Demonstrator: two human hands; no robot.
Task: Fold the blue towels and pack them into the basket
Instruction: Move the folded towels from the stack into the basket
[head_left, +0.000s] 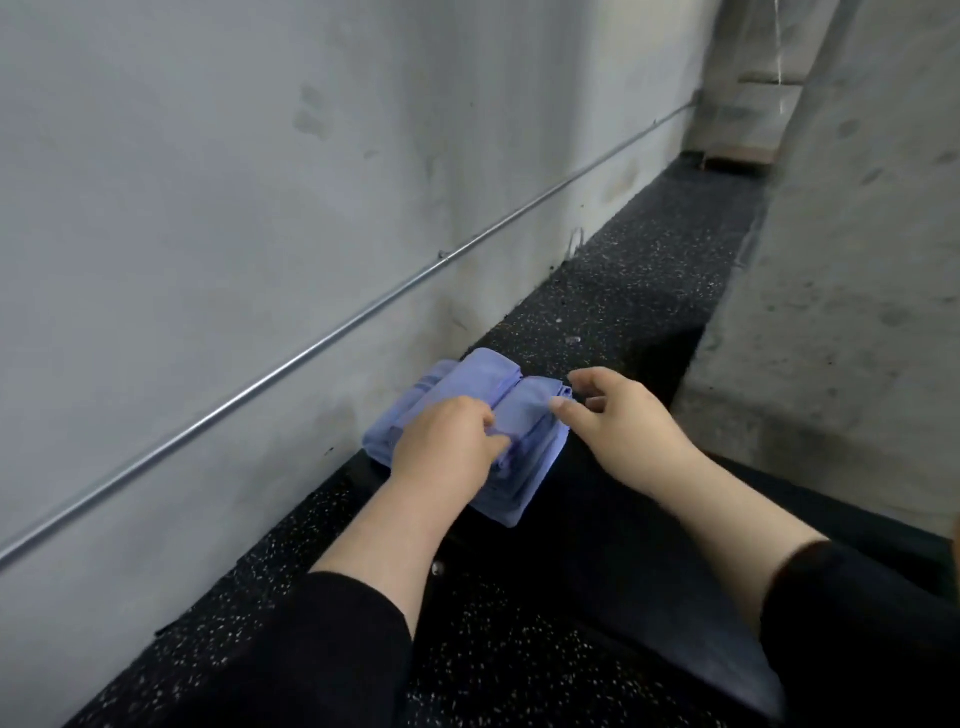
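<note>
The blue towels (467, 410) lie folded in a small stack on the dark speckled floor (623, 270), close against the grey wall (208, 208), probably so the pile stays squared. The left hand (447, 441) rests on the stack, its grip curled into the top fold, seemingly to pin the layers. The right hand (613, 410) pinches the top towel's near corner between thumb and forefinger, likely to tug the edge even. No basket is in view, so packing looks not yet begun.
</note>
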